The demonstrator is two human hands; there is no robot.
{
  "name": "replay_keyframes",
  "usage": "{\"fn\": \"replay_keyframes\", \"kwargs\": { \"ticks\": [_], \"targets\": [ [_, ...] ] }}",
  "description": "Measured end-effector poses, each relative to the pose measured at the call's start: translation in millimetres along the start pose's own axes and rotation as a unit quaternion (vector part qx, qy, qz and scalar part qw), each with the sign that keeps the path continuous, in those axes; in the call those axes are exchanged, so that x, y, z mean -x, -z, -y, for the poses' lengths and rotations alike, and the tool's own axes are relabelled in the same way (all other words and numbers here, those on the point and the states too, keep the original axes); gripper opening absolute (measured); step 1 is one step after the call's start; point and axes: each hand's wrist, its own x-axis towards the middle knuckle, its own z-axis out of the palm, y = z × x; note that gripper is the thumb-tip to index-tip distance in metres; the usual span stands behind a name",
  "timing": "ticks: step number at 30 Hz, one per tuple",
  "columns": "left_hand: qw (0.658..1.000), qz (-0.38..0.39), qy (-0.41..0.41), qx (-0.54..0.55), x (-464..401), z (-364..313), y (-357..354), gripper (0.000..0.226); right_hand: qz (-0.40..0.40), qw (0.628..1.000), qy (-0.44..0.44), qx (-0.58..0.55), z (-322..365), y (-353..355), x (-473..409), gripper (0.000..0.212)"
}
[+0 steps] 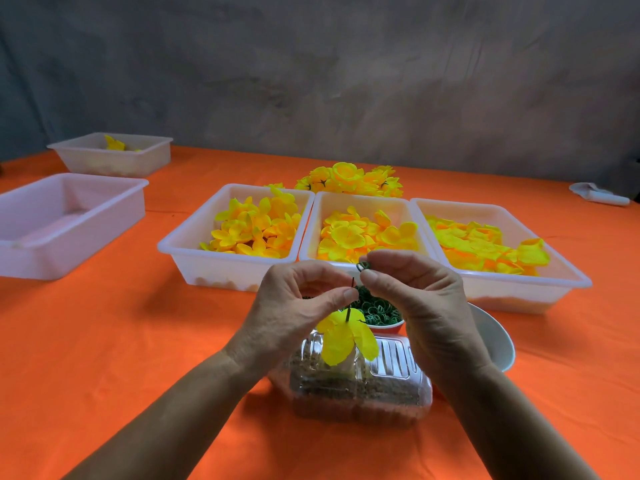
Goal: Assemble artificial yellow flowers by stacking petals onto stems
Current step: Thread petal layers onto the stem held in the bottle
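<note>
Above a clear box [360, 393] on the orange desk [138, 341], left hand [294, 306] pinching a thin stem [352, 283] – yellow petals [341, 337] hanging below – right hand [415, 292] pinching a small green ring [363, 266].

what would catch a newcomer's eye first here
Three white trays heaped with yellow petals sit side by side on the orange tablecloth. In front, the left hand pinches a thin stem carrying a yellow flower, while the right hand pinches a small green piece.

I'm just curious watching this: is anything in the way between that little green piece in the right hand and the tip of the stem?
Nothing visible. The green piece pinched by the right hand sits just above the stem tip held by the left hand, with open air between.
</note>
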Motion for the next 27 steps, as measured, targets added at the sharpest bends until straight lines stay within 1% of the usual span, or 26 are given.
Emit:
{"fn": "replay_keyframes", "kwargs": {
  "ticks": [6,10,12,15,17,20,27],
  "targets": [
    [0.999,-0.009,-0.003,0.038,2,-9,-3,0.010,0.020,1.000,0.005,0.002,-2,-6,2,0.020],
    [0.999,-0.010,0.010,0.039,3,-11,-4,0.013,0.032,0.999,0.004,0.009,-2,-7,4,0.019],
    [0.998,-0.006,0.020,0.057,4,-12,-4,0.009,0.032,0.999,0.003,0.009,-2,-8,4,0.023],
    [0.995,0.000,0.039,0.088,5,-11,-5,0.007,0.033,0.999,0.002,0.013,-2,-8,4,0.038],
    [0.994,0.001,0.051,0.094,6,-10,-6,0.011,0.030,0.999,0.007,0.027,-2,-9,4,0.042],
    [0.994,-0.003,0.058,0.090,6,-9,-6,0.017,0.026,0.997,0.019,0.063,0,-9,3,0.038],
    [0.994,-0.004,0.058,0.092,6,-8,-6,0.013,0.031,0.990,0.044,0.128,3,-9,4,0.039]
  ]
}}
